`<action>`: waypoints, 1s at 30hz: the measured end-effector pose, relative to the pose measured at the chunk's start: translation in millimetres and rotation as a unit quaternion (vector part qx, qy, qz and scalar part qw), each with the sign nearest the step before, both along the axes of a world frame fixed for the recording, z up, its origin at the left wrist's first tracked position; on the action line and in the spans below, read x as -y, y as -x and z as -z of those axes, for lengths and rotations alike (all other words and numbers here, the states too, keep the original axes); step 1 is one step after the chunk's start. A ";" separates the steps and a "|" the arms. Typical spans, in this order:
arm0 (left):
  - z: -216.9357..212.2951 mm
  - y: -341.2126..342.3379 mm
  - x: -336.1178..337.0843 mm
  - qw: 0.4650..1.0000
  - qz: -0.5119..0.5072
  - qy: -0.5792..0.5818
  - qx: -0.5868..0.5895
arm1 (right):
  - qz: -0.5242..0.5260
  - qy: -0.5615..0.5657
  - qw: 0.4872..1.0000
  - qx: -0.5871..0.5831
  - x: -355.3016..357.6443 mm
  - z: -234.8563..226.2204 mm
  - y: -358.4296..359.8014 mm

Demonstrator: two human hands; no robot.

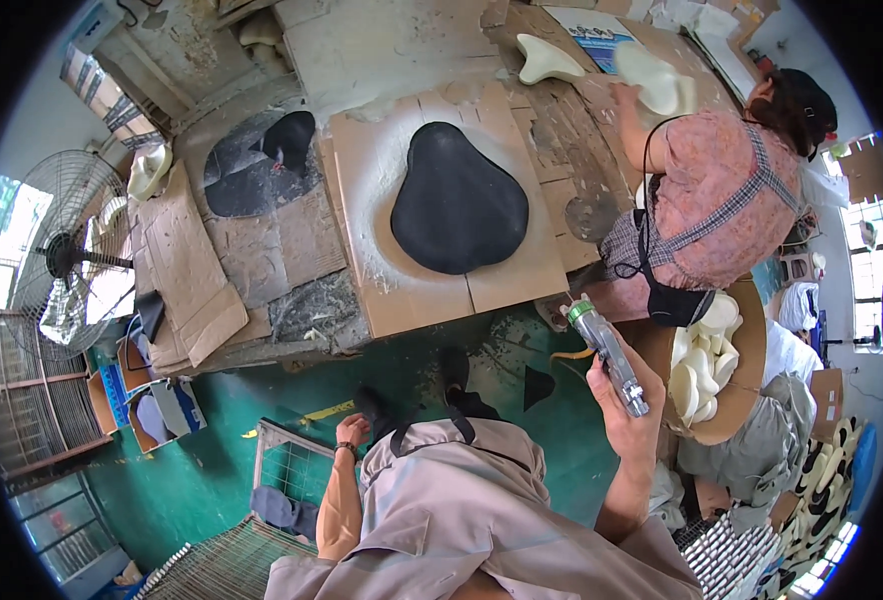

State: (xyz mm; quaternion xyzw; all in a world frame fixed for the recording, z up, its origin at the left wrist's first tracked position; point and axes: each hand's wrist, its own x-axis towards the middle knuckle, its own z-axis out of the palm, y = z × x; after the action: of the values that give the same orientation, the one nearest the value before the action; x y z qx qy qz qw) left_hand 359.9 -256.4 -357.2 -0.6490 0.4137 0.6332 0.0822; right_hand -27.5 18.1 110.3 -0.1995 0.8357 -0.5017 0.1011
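Note:
My right hand (626, 396) is wrapped round a silver-grey spray gun (610, 352) with a green ring at its front end. The gun is raised beside the table's front edge, its front toward the table. On a cardboard sheet (402, 308) lies a black, pear-shaped cover (458, 205), which looks like a bicycle saddle cover, its narrow end away from me. White overspray rings it on the cardboard. Neither hand touches the cover. Low at my left side, my left hand (352, 430) hangs with loosely bent fingers and nothing in it.
At the right a person (727, 200) handles a cream foam piece (652, 80). A carton (752, 400) of foam pieces stands below. A black scrap (290, 138) lies on the table's left part. A fan (67, 255) and a wire rack (297, 465) are to my left.

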 end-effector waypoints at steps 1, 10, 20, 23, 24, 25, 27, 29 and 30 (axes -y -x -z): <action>3.2 -6.9 -3.5 1.000 -0.004 0.000 0.003 | -0.017 0.000 1.000 -0.001 2.4 -3.2 0.6; 26.2 -50.0 -17.1 1.000 -0.018 0.014 -0.021 | -0.067 -0.038 0.997 -0.012 -6.7 -19.0 -9.5; 8.3 1.1 8.0 0.999 0.049 0.002 -0.001 | -0.033 -0.110 0.993 0.008 -51.2 -22.0 -50.8; 8.7 17.6 10.2 0.997 0.076 0.012 0.008 | -0.035 -0.108 0.993 -0.011 -56.8 -22.6 -50.2; 9.5 16.5 10.4 0.997 0.078 0.016 0.011 | -0.018 -0.098 0.995 0.003 -49.0 -27.7 -49.0; 10.6 16.0 9.5 0.996 0.089 0.013 0.014 | -0.015 -0.093 0.996 0.006 -46.9 -25.2 -48.0; 10.0 20.3 7.7 0.994 0.104 0.011 0.018 | 0.000 -0.054 0.998 -0.037 -43.3 -21.9 -45.7; 6.0 28.2 1.0 0.991 0.136 0.007 0.012 | 0.000 -0.055 0.998 -0.032 -48.1 -25.3 -44.7; 4.8 32.4 1.1 0.990 0.139 0.010 0.012 | -0.013 -0.065 0.997 -0.032 -53.6 -24.6 -45.6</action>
State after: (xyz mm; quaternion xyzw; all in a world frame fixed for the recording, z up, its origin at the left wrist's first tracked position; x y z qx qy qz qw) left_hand 327.4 -257.5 -362.0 -0.5932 0.5053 0.6037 0.1681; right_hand 18.1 71.8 134.9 -0.2197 0.8665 -0.4384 0.0935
